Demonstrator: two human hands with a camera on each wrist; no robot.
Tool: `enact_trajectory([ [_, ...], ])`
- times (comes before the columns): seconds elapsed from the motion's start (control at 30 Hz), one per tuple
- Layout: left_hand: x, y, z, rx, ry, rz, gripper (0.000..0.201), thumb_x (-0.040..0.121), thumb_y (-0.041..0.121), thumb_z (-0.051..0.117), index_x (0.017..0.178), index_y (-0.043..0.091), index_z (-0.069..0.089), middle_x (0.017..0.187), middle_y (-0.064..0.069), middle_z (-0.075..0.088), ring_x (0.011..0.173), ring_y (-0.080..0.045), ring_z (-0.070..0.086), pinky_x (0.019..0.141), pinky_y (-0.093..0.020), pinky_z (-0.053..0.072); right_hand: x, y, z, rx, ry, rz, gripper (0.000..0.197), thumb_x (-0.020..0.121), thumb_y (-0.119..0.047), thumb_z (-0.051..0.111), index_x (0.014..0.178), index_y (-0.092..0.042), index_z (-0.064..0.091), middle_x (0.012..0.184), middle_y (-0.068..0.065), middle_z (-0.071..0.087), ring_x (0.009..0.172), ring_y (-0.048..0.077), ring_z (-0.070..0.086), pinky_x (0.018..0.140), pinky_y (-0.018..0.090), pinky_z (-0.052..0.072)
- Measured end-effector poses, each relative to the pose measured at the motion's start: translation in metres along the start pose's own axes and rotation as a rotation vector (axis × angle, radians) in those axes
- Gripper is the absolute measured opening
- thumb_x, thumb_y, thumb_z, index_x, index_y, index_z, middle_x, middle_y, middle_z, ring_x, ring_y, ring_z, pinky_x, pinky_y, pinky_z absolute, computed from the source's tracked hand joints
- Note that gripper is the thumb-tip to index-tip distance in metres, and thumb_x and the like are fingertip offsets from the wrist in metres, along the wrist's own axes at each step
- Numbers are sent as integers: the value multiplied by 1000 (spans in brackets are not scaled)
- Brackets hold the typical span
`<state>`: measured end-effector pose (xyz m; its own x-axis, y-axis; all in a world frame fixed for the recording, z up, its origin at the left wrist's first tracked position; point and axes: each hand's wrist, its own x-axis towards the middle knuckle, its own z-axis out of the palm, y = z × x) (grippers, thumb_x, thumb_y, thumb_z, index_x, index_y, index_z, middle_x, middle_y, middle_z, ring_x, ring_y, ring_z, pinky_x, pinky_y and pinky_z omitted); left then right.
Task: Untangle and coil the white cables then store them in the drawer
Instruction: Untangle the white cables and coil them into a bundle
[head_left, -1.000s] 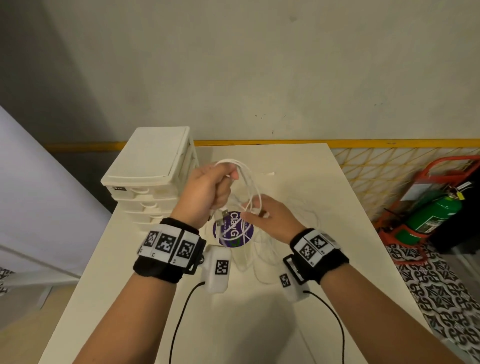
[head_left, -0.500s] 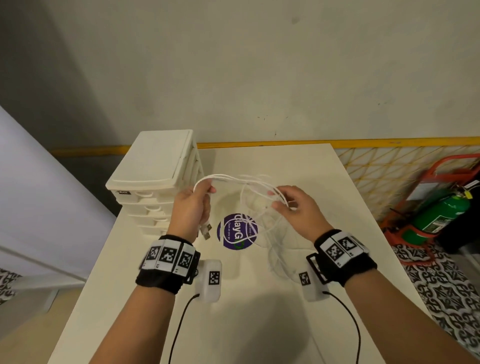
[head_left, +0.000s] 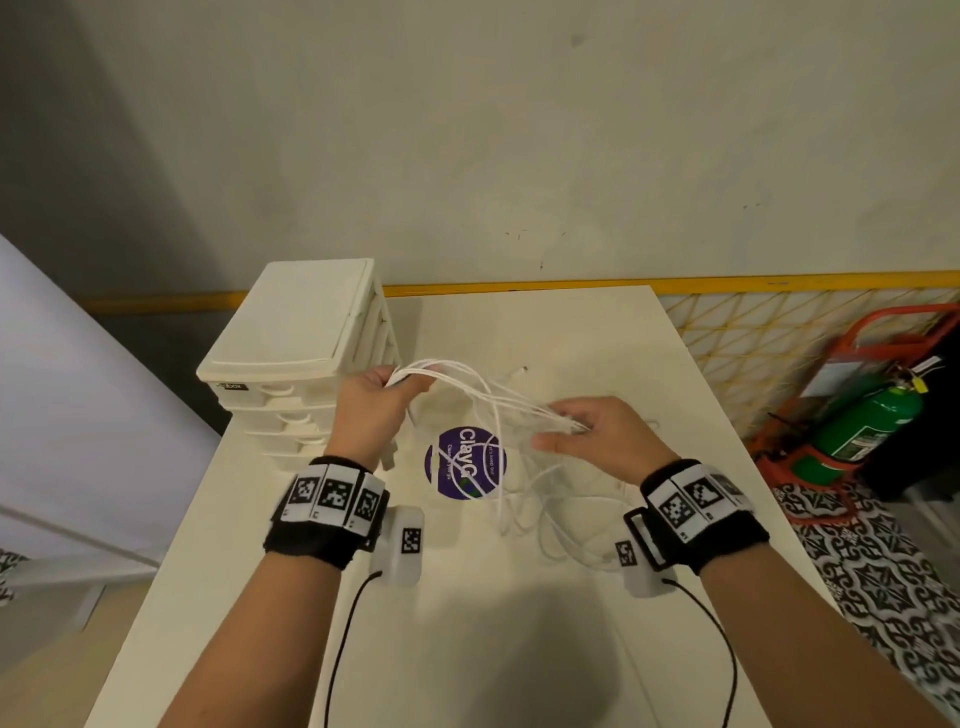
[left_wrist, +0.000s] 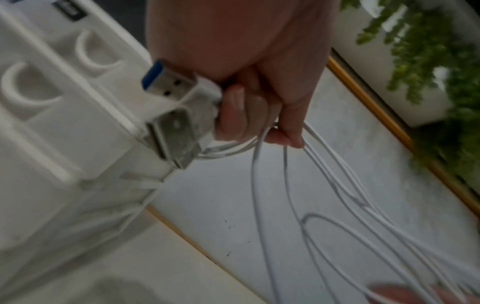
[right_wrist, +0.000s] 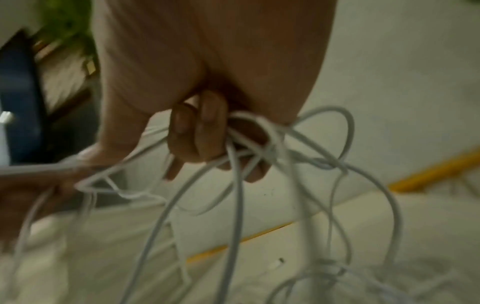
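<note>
Both hands are raised over the middle of the white counter (head_left: 545, 649), with the white cables (head_left: 498, 400) strung between them. The left hand (head_left: 371, 410) is clenched round a bundle of strands; in the left wrist view its fingers (left_wrist: 233, 111) curl over the cords just behind two USB plugs (left_wrist: 171, 107), one with a blue insert, which stick out of the fist toward the drawer unit (head_left: 301, 358). The right hand (head_left: 608, 436) grasps the other end of the bundle, and the right wrist view shows its fingers (right_wrist: 197, 131) curled round several crossing loops. From that hand the rest of the cables hangs down in a loose tangle onto the counter, lying over and beside a round purple sticker (head_left: 465, 470) near the counter's middle. One small connector end (head_left: 519, 370) lies on the counter toward the far edge. The drawer unit, a white stack with crescent handles, stands at the far left corner of the counter, its drawers closed. Beyond the right edge, on the floor, stands a green fire extinguisher (head_left: 862, 426) in an orange frame.
</note>
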<state>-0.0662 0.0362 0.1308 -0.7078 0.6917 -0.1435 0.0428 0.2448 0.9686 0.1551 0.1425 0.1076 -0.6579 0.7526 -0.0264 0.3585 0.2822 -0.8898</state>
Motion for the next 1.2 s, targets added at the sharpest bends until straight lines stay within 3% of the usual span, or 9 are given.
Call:
enact_trajectory([
  [0.1,-2,1,0,-23,11,1,22,77,28,73,67,12,62,46,-2,30,29,-17,25,36,-21,30,6,19,0,-399,-56,120,27,68,-52,73,77,-27,70,86,-2,72,88,15,65,85,30,45],
  [0.2,0,-4,-7,-96,103,-8,21,79,22,71,64,13,58,51,-5,32,31,-15,27,33,-16,27,11,39,-4,-715,-54,206,40,76,-63,58,91,-27,67,128,-9,55,129,18,42,112,47,14],
  [0.33,1,-5,-13,-79,159,-15,25,77,27,74,61,15,58,48,-3,33,30,-15,29,35,-20,31,6,43,-10,-749,-33,320,29,83,-60,49,85,-33,57,99,-3,63,109,22,57,92,38,33],
  [0.43,0,-4,-11,-16,127,8,29,77,31,76,65,10,58,43,3,36,35,-15,33,38,-22,33,7,47,-9,-718,-5,353,71,73,-68,57,133,-37,36,128,1,55,119,22,50,100,41,33],
  [0.57,4,-2,-14,156,28,40,27,76,25,78,77,7,58,53,1,43,45,-13,35,45,-23,31,3,46,-11,-257,-19,363,119,59,-61,75,147,-35,-1,155,7,17,141,22,21,114,44,23],
  [0.77,7,0,-34,-95,202,-38,26,82,24,67,66,14,49,57,-3,34,44,-17,30,32,-14,28,6,52,-40,11,453,393,83,86,-35,62,148,-7,13,127,5,55,117,20,48,93,29,33],
  [0.93,-12,14,-15,114,48,23,11,87,26,62,82,17,58,61,-1,46,50,-16,40,44,-23,36,4,48,-33,-179,393,235,38,88,-28,60,123,-14,58,119,9,62,108,21,57,89,24,38],
  [1.1,-29,18,25,239,-194,102,30,83,26,68,90,-3,67,56,0,46,38,-5,34,39,-17,28,9,-11,16,-112,149,-203,82,77,-34,71,145,-25,25,141,-4,42,130,5,37,105,21,29],
  [1.2,-32,26,28,235,-247,118,35,80,27,71,81,-7,62,51,-1,37,31,-5,28,34,-17,23,6,-35,27,119,-18,-178,57,91,-33,54,143,-26,31,127,-9,56,120,-5,48,108,24,33],
])
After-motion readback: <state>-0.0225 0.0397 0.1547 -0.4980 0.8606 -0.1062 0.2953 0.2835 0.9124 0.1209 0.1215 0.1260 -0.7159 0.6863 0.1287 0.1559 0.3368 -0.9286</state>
